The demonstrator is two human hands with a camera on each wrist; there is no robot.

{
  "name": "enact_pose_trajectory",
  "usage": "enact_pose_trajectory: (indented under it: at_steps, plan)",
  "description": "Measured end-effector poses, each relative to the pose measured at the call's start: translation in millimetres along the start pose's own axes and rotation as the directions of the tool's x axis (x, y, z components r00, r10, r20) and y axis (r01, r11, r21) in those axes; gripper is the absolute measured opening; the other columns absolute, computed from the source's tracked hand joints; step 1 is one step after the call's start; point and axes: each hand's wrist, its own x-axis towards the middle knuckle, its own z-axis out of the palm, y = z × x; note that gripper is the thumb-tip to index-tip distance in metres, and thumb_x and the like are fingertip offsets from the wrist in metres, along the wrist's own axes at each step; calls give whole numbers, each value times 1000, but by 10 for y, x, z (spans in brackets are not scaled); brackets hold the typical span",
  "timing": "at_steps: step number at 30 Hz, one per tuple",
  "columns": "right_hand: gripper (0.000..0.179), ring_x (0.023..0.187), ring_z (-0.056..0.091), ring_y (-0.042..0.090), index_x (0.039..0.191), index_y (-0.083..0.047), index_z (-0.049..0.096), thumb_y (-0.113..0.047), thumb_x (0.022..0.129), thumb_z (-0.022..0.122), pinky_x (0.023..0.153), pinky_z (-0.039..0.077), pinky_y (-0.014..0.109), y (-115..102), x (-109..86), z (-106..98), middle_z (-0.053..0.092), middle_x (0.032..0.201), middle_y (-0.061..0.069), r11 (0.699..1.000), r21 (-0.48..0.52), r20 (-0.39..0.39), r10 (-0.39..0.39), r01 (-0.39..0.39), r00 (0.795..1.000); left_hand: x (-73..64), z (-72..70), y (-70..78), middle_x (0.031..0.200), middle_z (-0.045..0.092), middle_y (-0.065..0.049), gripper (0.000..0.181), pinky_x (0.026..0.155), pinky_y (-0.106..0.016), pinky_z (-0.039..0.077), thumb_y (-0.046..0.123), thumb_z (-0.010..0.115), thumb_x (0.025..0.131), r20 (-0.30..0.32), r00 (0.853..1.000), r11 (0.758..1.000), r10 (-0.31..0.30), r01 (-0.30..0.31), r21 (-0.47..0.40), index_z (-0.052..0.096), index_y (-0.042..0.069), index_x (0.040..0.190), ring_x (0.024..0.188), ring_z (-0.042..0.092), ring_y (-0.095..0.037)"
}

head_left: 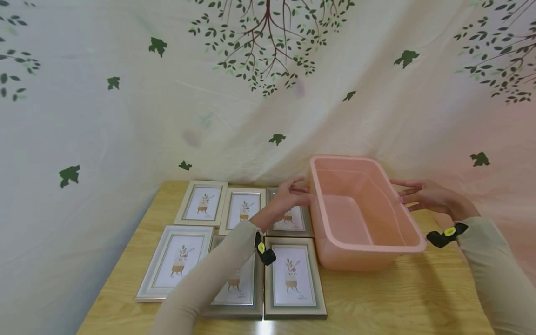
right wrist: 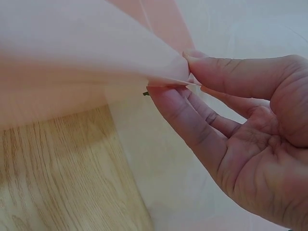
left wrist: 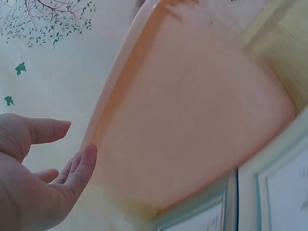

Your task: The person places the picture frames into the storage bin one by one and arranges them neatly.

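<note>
I see the tub (head_left: 370, 211), long axis eleven-to-five — three o'clock from my left hand (head_left: 289, 201), fingers loose; nine from my right hand (head_left: 433, 197), pinching its rim.

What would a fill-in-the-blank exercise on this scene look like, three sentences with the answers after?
Exactly ____ picture frames lie on the wooden table.
They form ____ rows of three.
The pink plastic tub has its rim pinched by the person's ____ hand.

Missing words: six; two; right.
</note>
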Motion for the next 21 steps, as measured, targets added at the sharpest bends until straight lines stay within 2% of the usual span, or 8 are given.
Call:
enact_pose_trajectory:
  at_steps: [4, 9, 16, 19, 21]
  plan:
    - [76, 106, 71, 9, 162, -11, 22, -17, 100, 65, 93, 60, 43, 8, 6, -8, 62, 142, 12, 1000, 3, -1, 2, -2, 1000, -56, -269, 75, 130, 60, -26, 70, 100, -46, 56, -3, 67, 93, -21, 1000, 999, 0, 1, 45, 36, 2, 156, 116, 65, -37]
    - [76, 107, 70, 8, 162, -11, 21, -16, 100, 64, 93, 60, 43, 22, 3, -8, 59, 145, 14, 1000, 4, 5, -9, 9, 1000, -150, -749, 115, 134, 57, -28, 64, 100, -44, 56, -1, 64, 96, -60, 998, 988, -12, 20, 151, 38, 1, 154, 116, 64, -36]
    - [76, 106, 70, 6, 163, -9, 17, -14, 101, 62, 91, 61, 38, 27, -3, -22, 69, 122, -15, 1000, 15, 31, -16, 16, 999, -384, -1472, 144, 136, 56, -32, 57, 98, -41, 58, 2, 62, 98, -165, 985, 944, -43, 94, 317, 41, -3, 151, 122, 61, -43]
    - [76, 105, 70, 6, 162, -9, 18, -15, 101, 62, 91, 61, 40, 16, -2, -24, 69, 126, -10, 1000, -1, 29, -17, 17, 999, -518, -1750, 136, 137, 54, -32, 56, 101, -45, 56, 4, 61, 99, -207, 977, 915, -48, 126, 383, 41, -3, 151, 123, 59, -43]
    - [76, 106, 70, 6, 162, -9, 18, -16, 101, 63, 93, 60, 42, 6, -1, -18, 66, 136, 3, 1000, -12, 27, -12, 12, 1000, -609, -1933, 110, 137, 53, -34, 55, 102, -48, 55, 4, 60, 99, -222, 974, 895, -32, 127, 428, 41, -5, 150, 123, 59, -43]
